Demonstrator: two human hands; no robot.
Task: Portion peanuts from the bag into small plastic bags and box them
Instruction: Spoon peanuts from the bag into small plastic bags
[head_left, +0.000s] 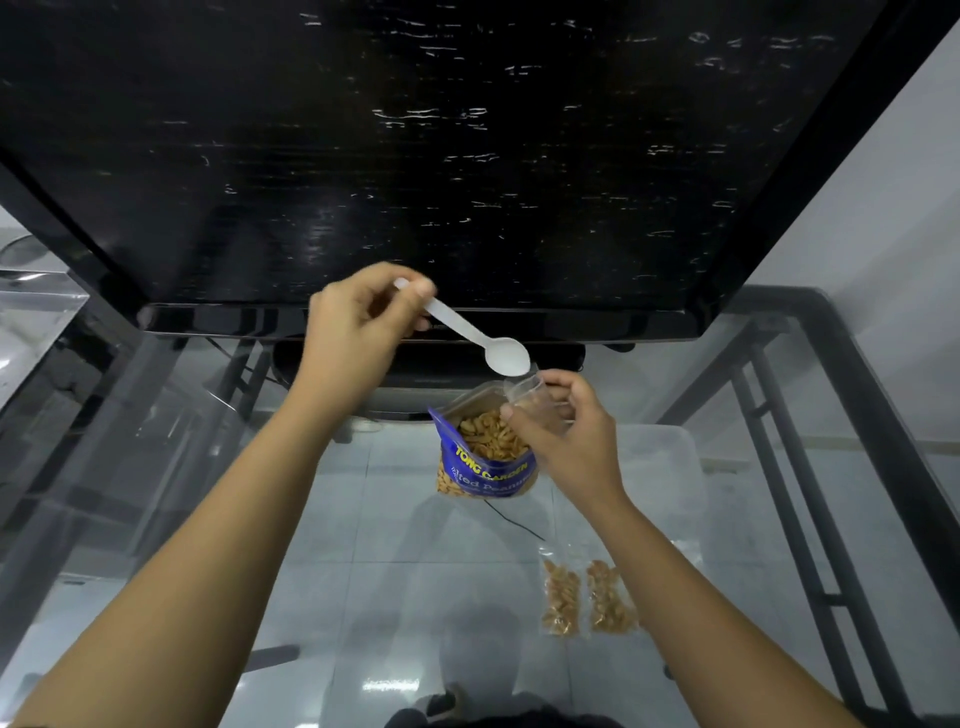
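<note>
A blue bag of salted peanuts (485, 467) stands open on the glass table, nuts showing inside. My left hand (358, 322) pinches the handle of a white plastic spoon (480, 338), whose empty bowl hovers just above the mouth of a small clear plastic bag (524, 387). My right hand (566, 431) grips that small bag over the peanut bag's right edge. Two filled small bags of peanuts (587, 597) lie flat on the glass nearer to me, on the right.
A clear plastic box (670, 467) sits on the glass table (363, 571) to the right of the peanut bag. A large black screen (441, 156) leans over the far half of the table. Dark metal frame bars (810, 493) run along the right.
</note>
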